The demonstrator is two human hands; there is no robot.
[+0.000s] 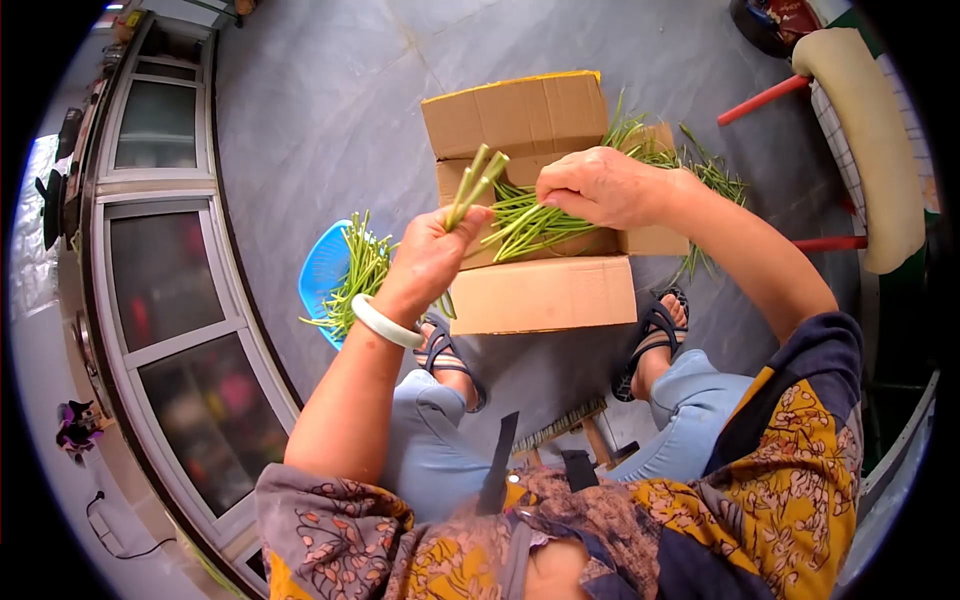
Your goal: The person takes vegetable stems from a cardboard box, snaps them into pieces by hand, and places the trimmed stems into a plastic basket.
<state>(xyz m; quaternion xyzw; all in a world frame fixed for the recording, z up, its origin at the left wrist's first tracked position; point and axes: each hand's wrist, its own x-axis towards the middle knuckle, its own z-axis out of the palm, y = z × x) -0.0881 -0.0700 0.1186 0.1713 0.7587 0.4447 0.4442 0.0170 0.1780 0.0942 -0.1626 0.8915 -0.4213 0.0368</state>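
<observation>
My left hand (pixel 432 250) is closed around a small bunch of garlic scapes (pixel 474 186), thick cut ends pointing up and away from me. To the right, my right hand (pixel 607 187) is pinched just above more garlic scapes (pixel 535 222) lying in an open cardboard box (pixel 540 296). Whether a stem is between its fingertips is hard to see. Long thin tips of the pile spill over the box's right side. A blue plastic basket (pixel 322 268) on the floor, left of my left hand, holds another heap of garlic scapes (pixel 362 272).
The box's flaps (pixel 515 115) stand open. My sandaled feet (pixel 655 340) are on either side of its near edge. Glass-paneled cabinet doors (pixel 160 270) line the left. A stool with red legs (pixel 765 100) and a padded seat stands at the right.
</observation>
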